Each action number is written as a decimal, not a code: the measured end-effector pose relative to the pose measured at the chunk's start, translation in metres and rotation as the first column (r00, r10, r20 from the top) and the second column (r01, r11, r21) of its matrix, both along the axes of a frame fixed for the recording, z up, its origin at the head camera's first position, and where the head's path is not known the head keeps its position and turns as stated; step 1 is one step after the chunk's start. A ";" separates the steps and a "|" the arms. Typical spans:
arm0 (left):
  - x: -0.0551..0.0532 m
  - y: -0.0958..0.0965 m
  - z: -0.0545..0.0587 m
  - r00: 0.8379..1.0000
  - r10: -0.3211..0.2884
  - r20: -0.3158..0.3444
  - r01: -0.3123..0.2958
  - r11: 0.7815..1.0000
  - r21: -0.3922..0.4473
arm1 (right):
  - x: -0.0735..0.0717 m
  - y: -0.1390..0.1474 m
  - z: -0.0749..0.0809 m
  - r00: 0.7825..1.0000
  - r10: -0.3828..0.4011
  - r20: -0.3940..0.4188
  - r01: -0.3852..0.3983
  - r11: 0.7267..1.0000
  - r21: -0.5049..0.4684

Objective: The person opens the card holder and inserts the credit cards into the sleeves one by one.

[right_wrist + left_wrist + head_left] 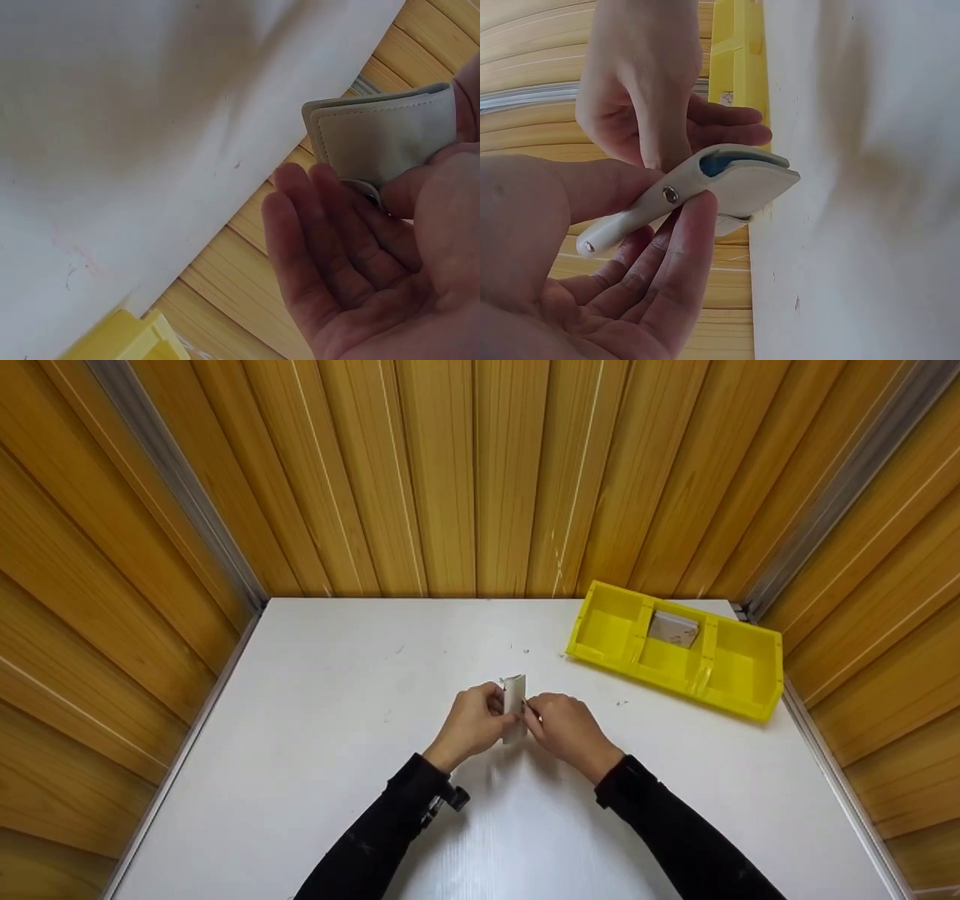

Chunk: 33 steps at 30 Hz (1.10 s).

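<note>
A small off-white leather wallet with stitched edges stands upright between both hands, above the white table. My left hand pinches it along the folded spine, thumb on one side and fingers on the other. Two metal studs show on that spine in the left wrist view, and a blue lining shows inside the fold of the wallet. From the other side, my right hand pinches a small snap tab at the wallet's edge between thumb and index finger. Its other fingers are loosely bent.
A yellow three-compartment bin stands at the back right of the white table. Its middle compartment holds a pale, flat, box-like piece. Wood-panelled walls rise behind and at both sides.
</note>
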State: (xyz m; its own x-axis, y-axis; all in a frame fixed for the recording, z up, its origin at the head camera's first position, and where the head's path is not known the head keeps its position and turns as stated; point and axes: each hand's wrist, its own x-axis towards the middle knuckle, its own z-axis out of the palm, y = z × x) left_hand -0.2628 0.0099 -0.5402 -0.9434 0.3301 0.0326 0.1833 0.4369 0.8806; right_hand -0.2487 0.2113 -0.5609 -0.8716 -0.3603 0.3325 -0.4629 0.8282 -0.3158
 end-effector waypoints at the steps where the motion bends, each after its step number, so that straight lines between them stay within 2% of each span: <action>1: 0.000 0.000 0.000 1.000 0.000 0.005 0.000 1.000 0.002 | 0.000 0.000 0.000 1.000 0.004 0.002 -0.004 1.000 -0.004; 5: 0.001 -0.003 -0.001 1.000 0.004 0.026 -0.004 1.000 0.006 | -0.001 0.003 -0.002 1.000 0.003 0.020 -0.003 1.000 -0.022; 12: 0.001 -0.009 -0.005 0.999 -0.005 0.050 0.004 1.000 0.011 | 0.000 0.011 -0.013 0.997 -0.052 0.054 0.055 0.997 -0.048; 17: -0.001 -0.016 -0.008 1.000 -0.004 0.026 0.004 1.000 -0.012 | 0.002 0.018 -0.011 0.994 -0.092 0.052 0.096 0.992 -0.086; 23: -0.001 -0.023 -0.007 0.999 -0.013 0.036 0.013 1.000 0.001 | 0.002 0.024 -0.008 0.989 -0.128 0.076 0.135 0.985 -0.107; 28: -0.002 -0.023 -0.006 0.998 -0.052 0.036 0.052 0.998 0.020 | 0.000 0.023 -0.007 0.986 -0.121 0.118 0.136 0.981 -0.135; 31: -0.003 -0.022 -0.006 0.997 -0.067 0.039 0.066 0.997 0.027 | -0.001 0.023 -0.007 0.984 -0.093 0.152 0.116 0.981 -0.156; 33: -0.004 -0.022 -0.006 0.996 -0.074 0.041 0.073 0.997 0.029 | -0.001 0.023 -0.006 0.979 -0.063 0.192 0.103 0.973 -0.205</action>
State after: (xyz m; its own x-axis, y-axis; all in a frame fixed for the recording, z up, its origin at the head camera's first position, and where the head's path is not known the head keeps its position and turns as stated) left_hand -0.2664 -0.0126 -0.5462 -0.9175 0.3977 0.0035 0.1765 0.3992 0.8997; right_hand -0.2500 0.2345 -0.5666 -0.9486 -0.2221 0.2254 -0.3128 0.7657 -0.5620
